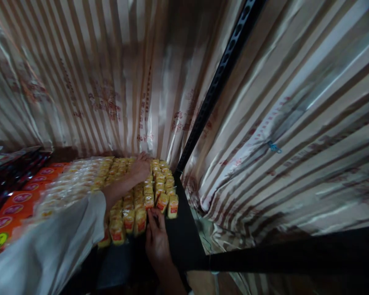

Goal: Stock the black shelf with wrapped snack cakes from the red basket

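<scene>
Small yellow packaged cakes [140, 221] in clear wrappers with red labels stand in close rows on a dark shelf [184, 241]. My left hand [141, 168] reaches over the rows and rests at their back, its fingers stretched out by the curtain; its fingertips are dim and blurred. My right hand [158, 239] is at the front edge, its extended fingertips touching the lower front of one packaged cake [149, 200]. To its right, another packaged cake [162, 201] leans at a tilt beside an upright one [172, 206].
Left of the cakes lie clear-wrapped pale packs [67, 184], orange packages [18, 200] and dark shiny packages [12, 172]. A black perforated post [217, 82] rises at the shelf's back right corner. Striped plastic sheeting [126, 82] hangs behind, with a blue tie [274, 146] on the right.
</scene>
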The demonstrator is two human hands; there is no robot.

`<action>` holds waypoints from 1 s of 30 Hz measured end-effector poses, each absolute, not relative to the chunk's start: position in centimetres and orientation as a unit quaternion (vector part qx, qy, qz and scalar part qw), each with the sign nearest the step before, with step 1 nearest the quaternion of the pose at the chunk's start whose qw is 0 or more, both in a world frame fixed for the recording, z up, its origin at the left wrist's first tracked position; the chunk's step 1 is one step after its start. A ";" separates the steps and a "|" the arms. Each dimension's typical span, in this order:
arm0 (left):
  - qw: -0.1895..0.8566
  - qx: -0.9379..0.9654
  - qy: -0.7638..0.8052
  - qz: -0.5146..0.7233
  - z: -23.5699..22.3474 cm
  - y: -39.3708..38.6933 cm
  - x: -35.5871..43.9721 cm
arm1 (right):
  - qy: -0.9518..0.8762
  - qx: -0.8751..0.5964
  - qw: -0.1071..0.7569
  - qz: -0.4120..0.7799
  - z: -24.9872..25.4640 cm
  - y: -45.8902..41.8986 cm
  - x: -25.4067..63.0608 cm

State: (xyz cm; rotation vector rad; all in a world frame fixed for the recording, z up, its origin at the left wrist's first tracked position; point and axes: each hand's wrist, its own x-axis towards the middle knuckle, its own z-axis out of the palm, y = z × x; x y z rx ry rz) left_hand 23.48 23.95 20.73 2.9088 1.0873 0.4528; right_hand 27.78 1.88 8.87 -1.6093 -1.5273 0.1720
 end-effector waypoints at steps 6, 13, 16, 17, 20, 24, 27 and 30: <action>0.059 0.915 0.302 0.263 21.8 15.4 23.2 | -0.614 -0.627 0.477 0.050 9.1 2.0 28.0; 0.092 0.938 0.281 0.182 20.2 10.3 20.7 | -0.568 -0.634 0.524 0.041 10.2 1.4 27.9; 0.087 0.944 0.279 0.155 20.4 10.5 19.6 | -0.545 -0.653 0.525 0.005 10.3 1.3 28.0; 0.086 0.944 0.280 0.148 20.6 10.6 19.3 | -0.544 -0.661 0.517 -0.005 10.3 1.4 28.0; 0.078 0.944 0.289 0.141 21.2 10.8 18.8 | -0.542 -0.684 0.487 -0.027 10.5 2.0 28.2; 0.064 0.947 0.280 0.143 21.1 11.2 18.9 | -0.551 -0.691 0.465 -0.047 10.6 2.8 28.4; 0.056 0.949 0.275 0.141 20.7 11.7 19.4 | -0.569 -0.682 0.457 -0.049 10.5 2.7 28.4; 0.046 0.951 0.272 0.143 20.8 12.5 20.2 | -0.545 -0.698 0.460 -0.065 10.4 2.2 28.2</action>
